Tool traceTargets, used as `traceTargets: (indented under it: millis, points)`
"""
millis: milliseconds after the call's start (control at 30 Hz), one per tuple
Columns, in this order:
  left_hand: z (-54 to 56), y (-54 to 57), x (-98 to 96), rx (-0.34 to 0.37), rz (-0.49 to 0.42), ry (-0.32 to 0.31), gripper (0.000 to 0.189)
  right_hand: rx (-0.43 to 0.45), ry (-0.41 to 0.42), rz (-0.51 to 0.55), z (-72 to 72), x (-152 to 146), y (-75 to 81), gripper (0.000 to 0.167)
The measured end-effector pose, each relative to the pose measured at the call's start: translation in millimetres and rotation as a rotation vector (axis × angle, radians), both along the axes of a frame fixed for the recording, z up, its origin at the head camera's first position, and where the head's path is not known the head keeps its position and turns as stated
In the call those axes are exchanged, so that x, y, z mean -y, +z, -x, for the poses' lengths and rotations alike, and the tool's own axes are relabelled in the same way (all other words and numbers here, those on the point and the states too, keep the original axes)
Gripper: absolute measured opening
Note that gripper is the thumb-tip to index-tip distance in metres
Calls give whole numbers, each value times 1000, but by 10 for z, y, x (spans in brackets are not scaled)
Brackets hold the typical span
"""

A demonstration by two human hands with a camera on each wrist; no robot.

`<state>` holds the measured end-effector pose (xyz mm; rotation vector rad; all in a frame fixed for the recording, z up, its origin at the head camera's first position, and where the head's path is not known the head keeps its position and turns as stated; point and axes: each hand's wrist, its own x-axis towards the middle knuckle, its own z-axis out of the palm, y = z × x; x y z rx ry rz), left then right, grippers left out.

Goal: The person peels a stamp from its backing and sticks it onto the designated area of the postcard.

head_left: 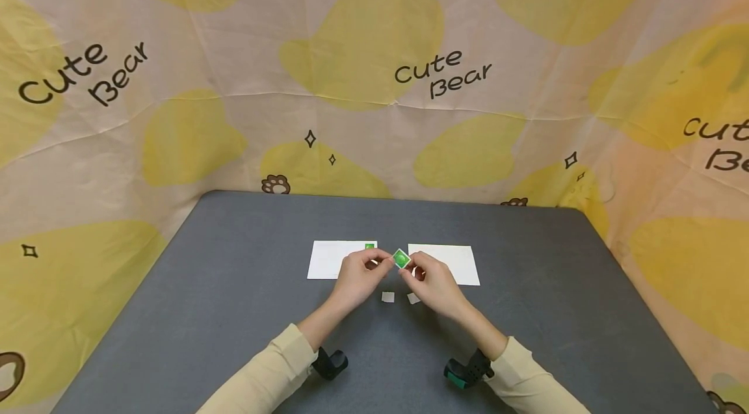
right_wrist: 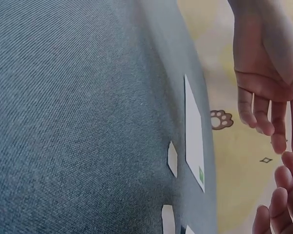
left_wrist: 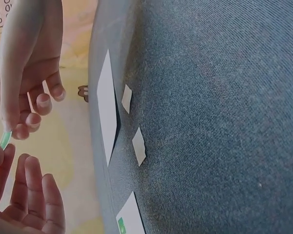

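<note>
Between the two hands, above the table, is a small square piece (head_left: pixel 400 258) with a green picture and a white border. My left hand (head_left: pixel 359 274) pinches its left corner between thumb and forefinger. On the opposite corner, my right hand (head_left: pixel 435 284) pinches it too. The left wrist view shows this green piece (left_wrist: pixel 5 140) edge-on at the fingertips. Behind the left hand lies a white card (head_left: pixel 329 260) with a green square (head_left: pixel 369 245) at its upper right corner. A second white card (head_left: pixel 460 264) is partly covered by the right hand.
Two small white squares (head_left: pixel 388 297) lie on the table nearer the person, one partly behind the right hand. The grey table (head_left: pixel 246 290) ends at a patterned cloth backdrop (head_left: pixel 363 43). Dark bands with devices (head_left: pixel 468 372) are on both wrists.
</note>
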<state>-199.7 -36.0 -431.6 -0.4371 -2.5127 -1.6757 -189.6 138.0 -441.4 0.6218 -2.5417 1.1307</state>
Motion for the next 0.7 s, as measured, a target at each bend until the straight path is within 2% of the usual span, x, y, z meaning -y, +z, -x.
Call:
traceTargets:
  millis: [500,700]
  points:
    - [1,-47,-38,-22,67,-5,8,-1,-70,74,41,-26,-30,7]
    - [-15,-80,-75,3,80,-39,10,65,-119,143,63,-17,-9,4]
